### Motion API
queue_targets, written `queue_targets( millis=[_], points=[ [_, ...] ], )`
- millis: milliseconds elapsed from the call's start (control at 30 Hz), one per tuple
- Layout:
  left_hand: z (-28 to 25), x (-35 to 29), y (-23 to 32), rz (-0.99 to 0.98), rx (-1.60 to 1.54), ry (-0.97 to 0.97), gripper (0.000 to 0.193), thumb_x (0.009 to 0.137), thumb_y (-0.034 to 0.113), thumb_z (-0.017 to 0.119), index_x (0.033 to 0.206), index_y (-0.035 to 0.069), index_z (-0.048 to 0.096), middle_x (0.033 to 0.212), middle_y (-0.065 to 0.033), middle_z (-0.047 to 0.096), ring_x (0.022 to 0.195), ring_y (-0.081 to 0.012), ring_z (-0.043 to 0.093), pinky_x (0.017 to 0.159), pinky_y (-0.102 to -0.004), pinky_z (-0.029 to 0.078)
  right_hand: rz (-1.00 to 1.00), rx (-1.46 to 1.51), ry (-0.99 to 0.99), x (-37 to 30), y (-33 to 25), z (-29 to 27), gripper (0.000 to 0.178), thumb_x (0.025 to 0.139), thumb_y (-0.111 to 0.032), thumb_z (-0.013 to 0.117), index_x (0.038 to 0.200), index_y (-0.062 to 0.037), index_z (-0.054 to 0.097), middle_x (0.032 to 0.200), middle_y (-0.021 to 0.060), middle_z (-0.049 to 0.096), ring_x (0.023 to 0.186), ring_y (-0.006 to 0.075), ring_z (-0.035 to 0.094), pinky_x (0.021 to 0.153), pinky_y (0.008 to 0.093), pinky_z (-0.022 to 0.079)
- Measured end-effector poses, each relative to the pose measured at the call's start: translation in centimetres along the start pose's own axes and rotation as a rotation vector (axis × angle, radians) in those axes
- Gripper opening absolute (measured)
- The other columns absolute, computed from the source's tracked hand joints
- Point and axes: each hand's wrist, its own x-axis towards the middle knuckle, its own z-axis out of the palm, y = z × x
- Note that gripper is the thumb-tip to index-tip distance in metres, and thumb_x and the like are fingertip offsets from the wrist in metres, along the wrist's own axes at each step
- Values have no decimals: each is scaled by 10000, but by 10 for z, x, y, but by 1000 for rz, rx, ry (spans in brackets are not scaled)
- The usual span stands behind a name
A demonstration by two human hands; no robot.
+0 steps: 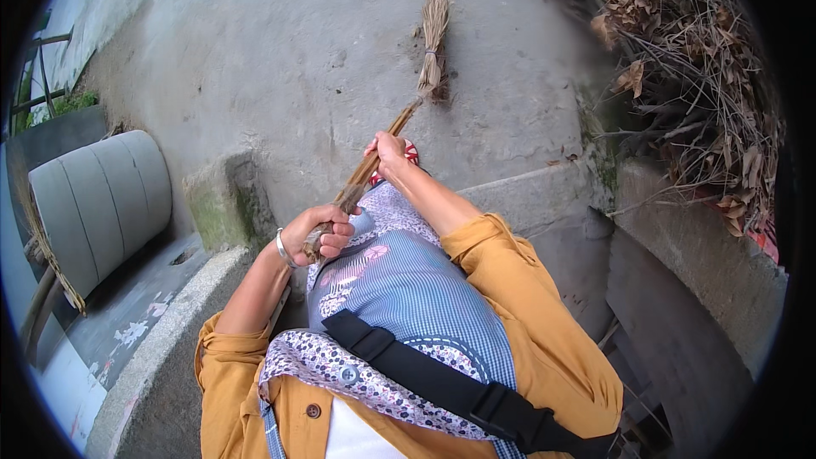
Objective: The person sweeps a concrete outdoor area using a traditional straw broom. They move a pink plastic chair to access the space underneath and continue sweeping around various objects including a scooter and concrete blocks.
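Our left grip (320, 234) wraps the end of the broom (404, 119); our right grip (390, 151) clasps it nearer the bristles (433, 38).

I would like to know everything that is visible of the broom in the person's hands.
The broom looks handmade from dry plant stalks. Its pale tan head is tied with a thin band. The brown, stick-like handle, partly greyish and ragged, slants back and left. The left hand grips it near its end, the right hand farther along. The head points away over grey ground; whether it touches is hard to tell.
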Motion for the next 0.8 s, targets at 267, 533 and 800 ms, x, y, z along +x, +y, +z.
queue_targets(
  millis=[267, 533, 800],
  points=[
    [52, -26, -9, 128, 364, 259, 190, 741, 49, 439, 915, 50, 363, 589, -34, 391, 389, -93, 382, 324, -234, 339, 51, 314, -222, -27, -12, 30, 179, 729, -92, 468, 581, -60, 372, 462, 38, 377, 390, 133, 384, 364, 260, 373],
    [92, 4, -3, 117, 465, 239, 202, 715, 45, 454, 889, 34, 352, 594, -43, 412, 396, -101, 413, 328, -257, 379, 235, 606, -366, -33, -54, 3, 184, 748, -96, 462, 596, -76, 362, 502, 13, 371, 426, 105, 361, 398, 221, 345],
    [33, 44, 12, -72, -408, -319, 228, 779, 74, 403, 961, -62, 376, 593, -24, 376, 394, -55, 363, 318, -201, 359, 33, 43, 210, -27, -96, -20, 156, 742, -9, 376, 588, -30, 370, 498, 76, 386, 390, 174, 397, 364, 297, 390]
  ],
)
